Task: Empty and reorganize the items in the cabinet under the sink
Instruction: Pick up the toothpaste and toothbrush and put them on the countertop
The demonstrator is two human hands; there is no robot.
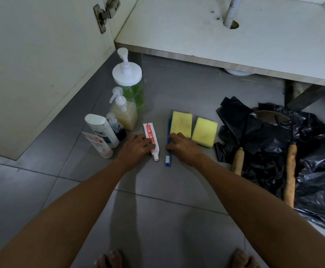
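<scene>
1. Head view is showing the cabinet (235, 31) floor lying bare, with only the drain hose (229, 14) passing through it; the items are sitting on the tiles in front
2. Left hand (136, 146) is resting on the toothpaste (151, 141), fingers loosely curled over the tube; a closed grip cannot be confirmed
3. Right hand (183, 146) is touching the toothbrush (168, 149), fingers bent over the handle; whether it is pinching or only pressing cannot be told
4. Two sponges (193, 129) are lying just beside the right hand, one touching the toothbrush
5. Bottles (119, 113) are standing clustered just beside the left hand
6. Risk: a sideways sweep of the left hand is likely tipping the upright bottles
7. Risk: dragging the toothbrush is likely shifting the touching sponge
</scene>
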